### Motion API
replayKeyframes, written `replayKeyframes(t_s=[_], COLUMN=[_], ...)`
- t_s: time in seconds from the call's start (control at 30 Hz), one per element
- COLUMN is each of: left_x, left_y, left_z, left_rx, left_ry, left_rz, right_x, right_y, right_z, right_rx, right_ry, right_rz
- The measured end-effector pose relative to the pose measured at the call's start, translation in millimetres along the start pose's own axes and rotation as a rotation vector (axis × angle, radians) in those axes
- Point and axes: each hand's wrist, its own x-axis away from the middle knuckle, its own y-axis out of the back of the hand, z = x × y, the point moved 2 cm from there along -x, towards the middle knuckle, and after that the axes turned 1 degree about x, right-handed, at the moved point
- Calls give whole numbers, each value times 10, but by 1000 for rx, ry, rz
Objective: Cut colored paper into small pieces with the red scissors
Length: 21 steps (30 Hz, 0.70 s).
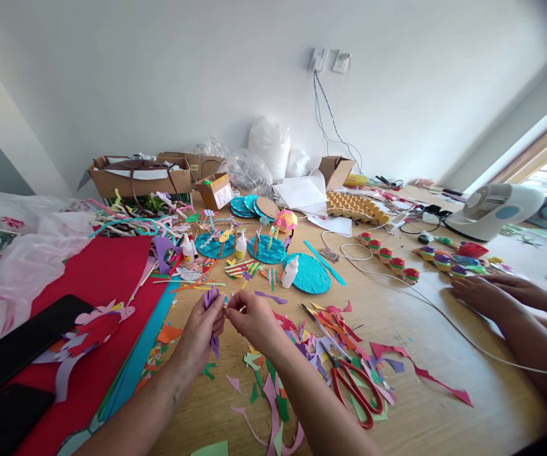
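Observation:
In my left hand [205, 324] a cut purple paper piece [210, 296] is pinched, its fringed strips sticking out above and below the fingers. My right hand [250, 315] meets it just to the right, thumb and forefinger pressed together at a small bluish bit too small to name. Red-handled scissors [349, 380] lie half open beyond my right forearm, among colourful paper scraps [302, 345]. Ahead of my hands stand white glue bottles [290, 271], a blue paper disc [309, 273] and two decorated blue discs [267, 248]. A striped paper fish [241, 268] lies near them.
On the left are red paper sheets [97, 272], a black phone [11, 415] and a plastic bag [11, 253]. Another person's hands [487, 294] rest at right, by painted egg-carton strips [397, 263]. A white cable [425, 294] crosses the table near a fan [496, 209].

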Motion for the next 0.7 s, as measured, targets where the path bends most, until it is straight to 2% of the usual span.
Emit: replayKeyframes(t_s=[0.17, 0.4, 0.53, 0.7], left_x=[-20, -45, -52, -57], left_y=[25, 14, 30, 46], left_z=[-101, -102, -109, -49], left_rx=[6, 17, 29, 28], left_ry=[-35, -48, -74, -34], left_rz=[-17, -21, -18, 15], right_x=[45, 14, 27, 20], right_y=[-7, -137, -129, -108], right_z=[-8, -96, -86, -79], right_rx=[-25, -141, -136, -111], right_ry=[61, -12, -13, 20], right_rz=[31, 127, 85, 9])
